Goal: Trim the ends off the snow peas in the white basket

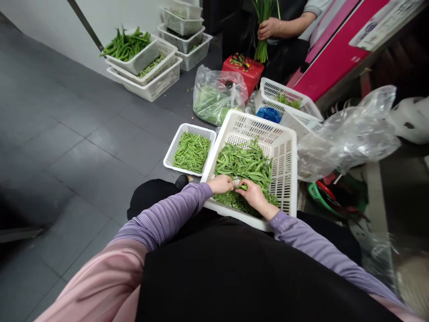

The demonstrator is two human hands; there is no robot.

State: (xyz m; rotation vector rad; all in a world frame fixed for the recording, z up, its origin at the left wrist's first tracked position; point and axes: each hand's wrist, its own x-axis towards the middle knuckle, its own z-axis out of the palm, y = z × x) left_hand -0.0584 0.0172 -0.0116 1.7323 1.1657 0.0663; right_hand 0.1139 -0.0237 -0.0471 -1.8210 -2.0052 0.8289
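A large white slotted basket (284, 154) rests in front of me, with a heap of green pea pods (246, 161) in its far part and smaller green scraps (234, 200) at its near side. Above that heap, my right hand (254, 195) pinches a green pod (243, 187). Close beside it, my left hand (221, 184) has its fingers closed at the pod's left end; what they grip is too small to make out. To the left, a small white basket (170, 156) holds a pile of pods (191, 152).
Stacked white baskets (149, 91) with green peppers (127, 44) stand by the wall. A clear bag of greens (214, 100) lies beyond my basket, near a red stool (246, 76). A co-worker's hand (268, 29) grips long green stalks. Plastic bags (348, 134) crowd the right.
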